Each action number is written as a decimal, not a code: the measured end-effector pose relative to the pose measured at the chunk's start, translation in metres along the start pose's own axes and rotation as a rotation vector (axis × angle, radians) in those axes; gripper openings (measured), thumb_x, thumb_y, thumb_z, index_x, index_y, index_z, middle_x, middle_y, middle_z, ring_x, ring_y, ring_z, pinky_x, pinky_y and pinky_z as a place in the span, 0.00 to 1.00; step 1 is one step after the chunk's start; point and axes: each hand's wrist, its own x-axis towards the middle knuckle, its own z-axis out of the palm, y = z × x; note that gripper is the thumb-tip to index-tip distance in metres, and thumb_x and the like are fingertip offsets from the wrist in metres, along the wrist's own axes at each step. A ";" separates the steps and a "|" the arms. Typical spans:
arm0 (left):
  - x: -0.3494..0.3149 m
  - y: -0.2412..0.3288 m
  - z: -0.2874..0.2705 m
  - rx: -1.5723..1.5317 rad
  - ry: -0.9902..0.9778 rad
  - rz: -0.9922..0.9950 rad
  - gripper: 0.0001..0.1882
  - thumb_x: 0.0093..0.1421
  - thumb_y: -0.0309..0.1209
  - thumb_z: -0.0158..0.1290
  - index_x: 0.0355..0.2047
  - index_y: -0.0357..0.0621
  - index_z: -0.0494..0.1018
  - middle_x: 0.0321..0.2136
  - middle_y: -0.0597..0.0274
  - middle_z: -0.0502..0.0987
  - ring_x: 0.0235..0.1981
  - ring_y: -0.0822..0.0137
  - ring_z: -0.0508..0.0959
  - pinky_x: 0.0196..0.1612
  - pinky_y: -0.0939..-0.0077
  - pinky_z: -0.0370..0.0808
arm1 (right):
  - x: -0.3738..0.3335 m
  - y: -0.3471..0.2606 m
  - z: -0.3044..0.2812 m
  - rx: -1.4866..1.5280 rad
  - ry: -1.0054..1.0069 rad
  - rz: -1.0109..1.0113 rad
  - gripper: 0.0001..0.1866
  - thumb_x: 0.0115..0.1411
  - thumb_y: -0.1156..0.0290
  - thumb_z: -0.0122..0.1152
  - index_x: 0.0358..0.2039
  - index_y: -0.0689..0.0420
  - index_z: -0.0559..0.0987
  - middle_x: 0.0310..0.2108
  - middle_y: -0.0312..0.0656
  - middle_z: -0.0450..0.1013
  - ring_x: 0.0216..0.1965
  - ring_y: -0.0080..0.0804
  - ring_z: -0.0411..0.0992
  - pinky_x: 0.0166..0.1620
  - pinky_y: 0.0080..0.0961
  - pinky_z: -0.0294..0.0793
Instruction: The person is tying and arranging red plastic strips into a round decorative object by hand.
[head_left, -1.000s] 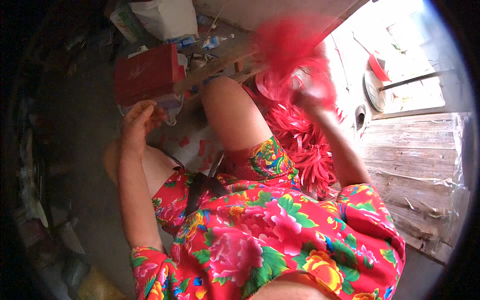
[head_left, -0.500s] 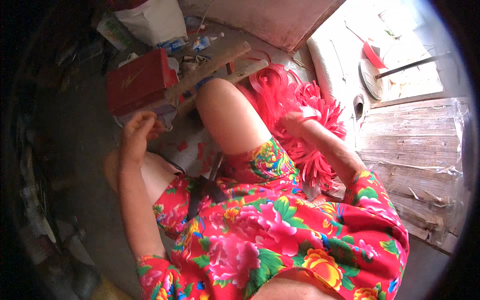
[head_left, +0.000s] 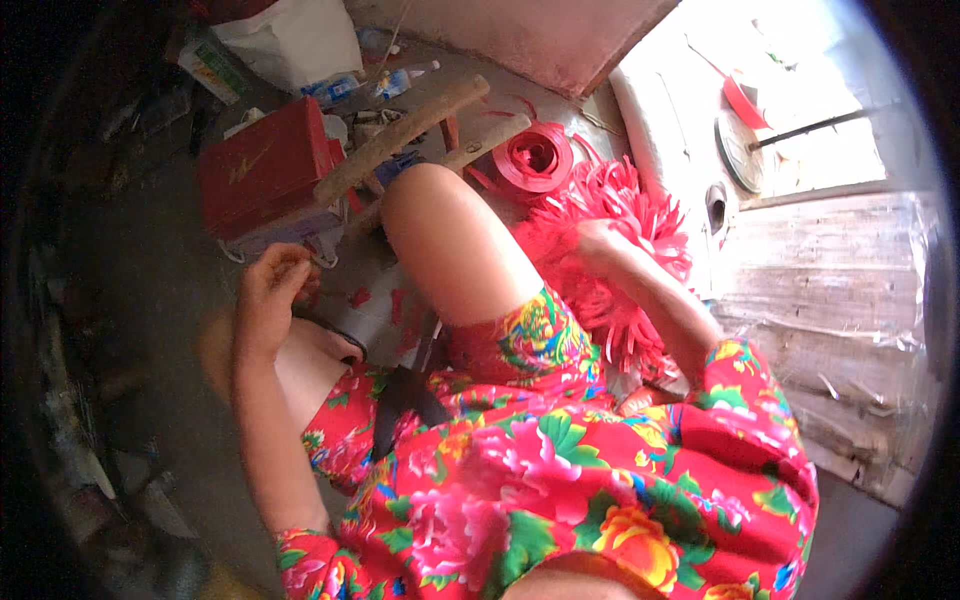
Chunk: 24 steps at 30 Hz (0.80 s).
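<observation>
My left hand [head_left: 275, 285] hovers above my left knee with its fingers curled in toward the thumb. Whether anything small sits between them is hidden. Beyond my raised right knee, a flat roll of red plastic ribbon [head_left: 556, 176] lies beside a big heap of cut red strips [head_left: 625, 195]. My right hand [head_left: 585, 240] is over that heap, touching or just above the strips; its fingers are blurred and blend into the red. Between my thighs is a thin metal piece [head_left: 428, 345] next to a dark strap-like thing [head_left: 410, 398].
Ahead stand a red box [head_left: 270, 165] and a low wooden frame [head_left: 410, 135]. Plastic bottles [head_left: 405, 80] and a white bag [head_left: 295, 45] lie farther off. Red scraps [head_left: 398, 305] dot the floor. Wooden boards [head_left: 820, 310] and a round lid-like disc [head_left: 738, 155] are at the right.
My right hand has drawn back slightly toward me over the strips, uncovering more of the ribbon roll. My left hand has dropped slightly, its fingers still curled. The view has shifted a little.
</observation>
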 end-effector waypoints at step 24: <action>-0.027 0.047 0.033 -0.256 -0.031 0.208 0.09 0.66 0.31 0.52 0.43 0.42 0.75 0.35 0.64 0.80 0.36 0.71 0.80 0.38 0.79 0.74 | -0.033 0.029 -0.051 1.369 -0.426 0.526 0.13 0.60 0.69 0.59 0.43 0.61 0.78 0.38 0.39 0.77 0.37 0.27 0.75 0.39 0.30 0.76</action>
